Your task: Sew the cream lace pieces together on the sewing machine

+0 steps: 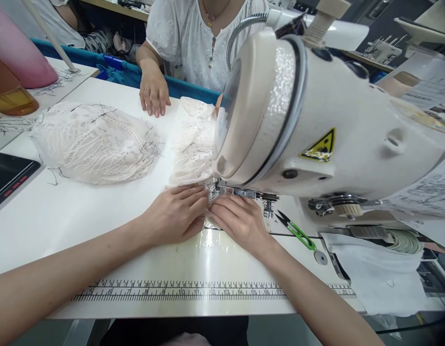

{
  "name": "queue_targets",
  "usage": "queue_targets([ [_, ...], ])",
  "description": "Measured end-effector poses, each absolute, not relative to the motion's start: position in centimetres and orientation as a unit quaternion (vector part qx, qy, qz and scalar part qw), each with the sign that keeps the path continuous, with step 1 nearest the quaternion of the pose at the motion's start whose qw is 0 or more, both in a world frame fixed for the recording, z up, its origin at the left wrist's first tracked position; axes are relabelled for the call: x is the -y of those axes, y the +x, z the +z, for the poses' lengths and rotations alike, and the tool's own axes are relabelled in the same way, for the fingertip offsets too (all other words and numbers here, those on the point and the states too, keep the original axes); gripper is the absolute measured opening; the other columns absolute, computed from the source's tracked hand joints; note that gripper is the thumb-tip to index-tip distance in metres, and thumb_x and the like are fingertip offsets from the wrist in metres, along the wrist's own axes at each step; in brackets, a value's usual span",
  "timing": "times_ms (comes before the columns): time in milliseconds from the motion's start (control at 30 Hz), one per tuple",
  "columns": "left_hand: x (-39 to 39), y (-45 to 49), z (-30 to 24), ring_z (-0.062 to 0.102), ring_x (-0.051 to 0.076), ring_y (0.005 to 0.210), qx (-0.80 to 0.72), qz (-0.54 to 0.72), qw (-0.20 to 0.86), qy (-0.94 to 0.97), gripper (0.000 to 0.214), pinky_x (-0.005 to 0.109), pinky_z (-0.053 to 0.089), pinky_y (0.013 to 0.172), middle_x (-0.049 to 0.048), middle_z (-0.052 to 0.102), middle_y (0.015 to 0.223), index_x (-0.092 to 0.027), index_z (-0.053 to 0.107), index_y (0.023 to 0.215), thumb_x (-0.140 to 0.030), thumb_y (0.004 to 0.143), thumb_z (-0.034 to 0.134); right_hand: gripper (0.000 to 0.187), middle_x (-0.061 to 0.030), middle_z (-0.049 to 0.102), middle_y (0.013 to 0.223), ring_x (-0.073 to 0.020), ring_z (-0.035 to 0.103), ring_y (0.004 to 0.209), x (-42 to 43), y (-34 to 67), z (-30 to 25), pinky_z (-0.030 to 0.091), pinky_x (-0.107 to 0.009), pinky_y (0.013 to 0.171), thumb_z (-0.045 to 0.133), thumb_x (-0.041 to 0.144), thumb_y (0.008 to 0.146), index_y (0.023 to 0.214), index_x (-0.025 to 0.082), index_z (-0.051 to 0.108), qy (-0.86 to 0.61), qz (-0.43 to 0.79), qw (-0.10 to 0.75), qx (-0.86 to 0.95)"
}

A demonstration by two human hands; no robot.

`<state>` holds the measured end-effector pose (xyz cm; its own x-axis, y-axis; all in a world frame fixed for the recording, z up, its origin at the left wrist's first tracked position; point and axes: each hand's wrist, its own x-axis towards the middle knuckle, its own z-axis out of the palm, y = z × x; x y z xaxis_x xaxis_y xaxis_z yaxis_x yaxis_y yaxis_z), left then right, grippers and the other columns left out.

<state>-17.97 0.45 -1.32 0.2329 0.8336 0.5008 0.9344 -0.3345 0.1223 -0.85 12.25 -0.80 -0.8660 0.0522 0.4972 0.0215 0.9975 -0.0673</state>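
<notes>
My left hand (175,214) lies flat on the table with its fingers together, pressing a piece of white lace fabric (191,149) toward the needle area. My right hand (239,221) rests beside it, fingertips meeting the left hand's at the small lace edge (212,194) under the presser foot (237,192). The cream sewing machine (316,120) looms over both hands and hides the needle. The lace strip runs away from me behind the machine head.
A pile of white lace pieces (94,142) lies at left. Green thread snips (298,231) sit right of my right hand. A ruler strip (179,290) runs along the table's front edge. Another person's hand (154,93) rests on the far side. A dark tablet (8,178) is at far left.
</notes>
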Motion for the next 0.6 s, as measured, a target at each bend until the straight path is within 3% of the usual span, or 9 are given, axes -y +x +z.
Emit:
queue_targets([
  [300, -0.40, -17.86, -1.15, 0.066, 0.024, 0.109, 0.567, -0.263, 0.118, -0.772, 0.035, 0.039, 0.054, 0.099, 0.0112, 0.069, 0.119, -0.012, 0.064, 0.116, -0.021, 0.085, 0.053, 0.010, 0.0013, 0.071, 0.088, -0.0117, 0.063, 0.082, -12.39, -0.65, -0.90, 0.043, -0.026, 0.068, 0.056, 0.019, 0.092, 0.089, 0.020, 0.066, -0.029, 0.040, 0.261, 0.964],
  [600, -0.75, -18.05, -2.06, 0.059, 0.027, 0.121, 0.554, -0.222, 0.093, -0.797, 0.044, 0.041, 0.050, 0.104, 0.0134, 0.064, 0.126, -0.008, 0.058, 0.129, -0.019, 0.089, 0.044, 0.015, 0.0039, 0.073, 0.084, -0.0103, 0.066, 0.085, -12.03, -0.49, -0.91, 0.045, -0.025, 0.068, 0.056, 0.011, 0.090, 0.086, 0.021, 0.066, -0.037, 0.014, 0.295, 0.955],
])
